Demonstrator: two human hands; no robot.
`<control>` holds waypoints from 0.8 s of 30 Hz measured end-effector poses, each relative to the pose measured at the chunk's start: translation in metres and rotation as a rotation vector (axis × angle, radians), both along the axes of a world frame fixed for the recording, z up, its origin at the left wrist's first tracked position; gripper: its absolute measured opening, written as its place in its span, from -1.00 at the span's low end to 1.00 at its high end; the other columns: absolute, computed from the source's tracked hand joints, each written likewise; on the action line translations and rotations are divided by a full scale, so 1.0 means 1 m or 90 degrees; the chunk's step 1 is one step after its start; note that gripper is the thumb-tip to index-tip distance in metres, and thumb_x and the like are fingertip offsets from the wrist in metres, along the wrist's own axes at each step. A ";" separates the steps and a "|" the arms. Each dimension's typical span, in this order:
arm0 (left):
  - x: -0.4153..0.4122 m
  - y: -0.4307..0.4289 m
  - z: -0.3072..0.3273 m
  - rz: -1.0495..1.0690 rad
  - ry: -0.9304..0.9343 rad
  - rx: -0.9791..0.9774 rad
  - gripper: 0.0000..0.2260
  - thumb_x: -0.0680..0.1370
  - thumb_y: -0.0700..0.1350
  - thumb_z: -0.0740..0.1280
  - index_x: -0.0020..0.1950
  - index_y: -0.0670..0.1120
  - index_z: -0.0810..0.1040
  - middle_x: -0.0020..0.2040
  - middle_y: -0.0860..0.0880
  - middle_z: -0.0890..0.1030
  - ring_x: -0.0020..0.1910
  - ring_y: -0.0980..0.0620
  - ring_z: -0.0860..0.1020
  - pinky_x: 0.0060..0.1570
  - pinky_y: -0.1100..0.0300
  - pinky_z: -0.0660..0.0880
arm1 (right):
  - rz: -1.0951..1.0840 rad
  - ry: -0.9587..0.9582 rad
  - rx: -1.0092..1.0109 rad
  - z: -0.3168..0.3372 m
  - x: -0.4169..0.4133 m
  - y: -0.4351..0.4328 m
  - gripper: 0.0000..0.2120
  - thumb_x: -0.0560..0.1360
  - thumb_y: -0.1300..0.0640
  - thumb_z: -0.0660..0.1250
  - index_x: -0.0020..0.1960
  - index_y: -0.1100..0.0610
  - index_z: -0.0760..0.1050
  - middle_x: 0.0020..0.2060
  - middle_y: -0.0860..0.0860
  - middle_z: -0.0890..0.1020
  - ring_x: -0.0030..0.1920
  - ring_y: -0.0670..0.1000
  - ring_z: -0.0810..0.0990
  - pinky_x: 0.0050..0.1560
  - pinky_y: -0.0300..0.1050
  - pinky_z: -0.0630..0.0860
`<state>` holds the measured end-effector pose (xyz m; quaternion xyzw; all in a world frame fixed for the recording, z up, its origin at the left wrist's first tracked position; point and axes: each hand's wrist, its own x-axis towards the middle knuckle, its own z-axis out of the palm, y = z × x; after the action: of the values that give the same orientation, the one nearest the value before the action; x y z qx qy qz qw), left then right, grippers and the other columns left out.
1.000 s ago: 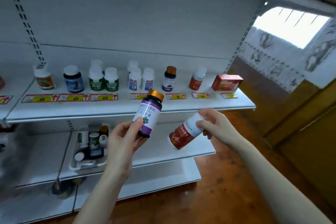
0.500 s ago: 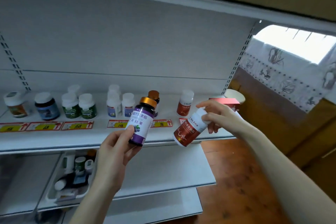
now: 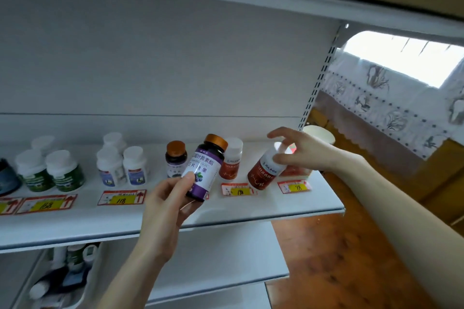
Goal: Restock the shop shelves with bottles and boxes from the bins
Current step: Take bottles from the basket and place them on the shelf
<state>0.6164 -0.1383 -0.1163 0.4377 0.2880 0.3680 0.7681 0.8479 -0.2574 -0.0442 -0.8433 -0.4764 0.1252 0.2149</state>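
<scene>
Left hand (image 3: 165, 208) grips the dark glossy cylindrical bottle (image 3: 204, 170) (purple label, copper cap). Thumb lies flat on the label, fingers curled behind the base, bottle tilted in front of the smooth white shelf (image 3: 251, 211). Right hand (image 3: 303, 150) pinches the white cap of the red-label bottle (image 3: 263, 173), index finger lifted clear. That bottle is tilted, base low over the shelf, contact unclear, just right of 1 matching upright bottle (image 3: 231, 160).

Bright window (image 3: 401, 63) (patterned curtain (image 3: 376, 108)) — wooden floor (image 3: 339, 258) below.

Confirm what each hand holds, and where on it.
Left hand grips the purple-label bottle by its lower body; right hand pinches the tilted red-label bottle at its white cap.
</scene>
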 end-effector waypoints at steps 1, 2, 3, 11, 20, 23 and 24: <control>0.006 -0.002 0.001 0.014 -0.001 0.000 -0.80 0.34 -0.08 0.35 -0.18 -0.21 0.51 -0.22 -0.13 0.65 -0.27 0.02 0.65 -0.27 0.23 0.60 | 0.008 -0.015 -0.017 0.001 0.009 0.006 -0.57 0.44 0.09 0.36 0.28 -0.02 0.36 0.00 -0.06 0.48 -0.01 -0.03 0.47 -0.03 -0.21 0.38; 0.012 -0.004 0.002 0.030 -0.004 -0.004 -0.79 0.33 -0.07 0.34 -0.18 -0.20 0.51 -0.25 -0.10 0.66 -0.28 0.03 0.65 -0.29 0.24 0.60 | 0.021 -0.031 -0.039 0.002 0.018 0.012 -0.55 0.45 0.07 0.36 0.30 0.02 0.35 0.05 -0.05 0.46 0.00 -0.04 0.44 -0.03 -0.21 0.35; 0.018 -0.007 0.003 0.045 -0.008 -0.009 -0.79 0.32 -0.07 0.34 -0.18 -0.19 0.51 -0.28 -0.07 0.66 -0.30 0.05 0.65 -0.30 0.25 0.59 | 0.038 -0.041 -0.063 0.003 0.027 0.018 -0.55 0.45 0.05 0.36 0.30 0.05 0.35 0.08 -0.04 0.45 -0.01 -0.03 0.43 -0.04 -0.20 0.35; 0.037 -0.029 0.000 0.160 -0.011 -0.042 -0.83 0.39 -0.12 0.33 -0.12 -0.19 0.49 -0.24 -0.09 0.68 -0.26 0.01 0.66 -0.24 0.21 0.61 | 0.220 -0.095 -0.154 0.001 0.060 0.063 -0.57 0.43 0.09 0.38 0.28 0.06 0.40 0.16 0.06 0.50 0.01 0.09 0.58 0.02 -0.09 0.48; 0.030 -0.044 -0.004 0.250 -0.006 -0.030 -0.79 0.34 -0.08 0.33 -0.12 -0.18 0.52 -0.24 -0.07 0.67 -0.25 0.01 0.65 -0.23 0.21 0.61 | 0.270 -0.110 -0.218 -0.020 0.067 0.085 -0.52 0.45 0.11 0.37 0.33 0.07 0.34 0.24 0.06 0.44 -0.01 -0.01 0.44 0.01 -0.15 0.40; 0.029 -0.046 -0.006 0.261 0.002 -0.032 -0.76 0.33 -0.07 0.33 -0.10 -0.20 0.51 -0.18 -0.12 0.65 -0.21 -0.02 0.64 -0.22 0.20 0.62 | 0.264 -0.106 -0.198 -0.024 0.067 0.087 -0.53 0.47 0.10 0.35 0.34 0.08 0.33 0.26 0.07 0.44 0.04 0.02 0.45 0.04 -0.14 0.39; 0.029 -0.047 -0.007 0.262 0.008 -0.032 -0.75 0.33 -0.08 0.34 -0.10 -0.21 0.50 -0.16 -0.14 0.64 -0.19 -0.04 0.64 -0.22 0.19 0.62 | 0.264 -0.110 -0.194 -0.025 0.067 0.087 -0.54 0.47 0.10 0.35 0.34 0.09 0.33 0.27 0.07 0.44 0.12 0.05 0.45 0.10 -0.11 0.38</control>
<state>0.6458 -0.1855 -0.1228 0.3526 0.3849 0.5075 0.6855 0.9145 -0.1701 -0.0689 -0.7579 -0.6312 0.1643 0.0141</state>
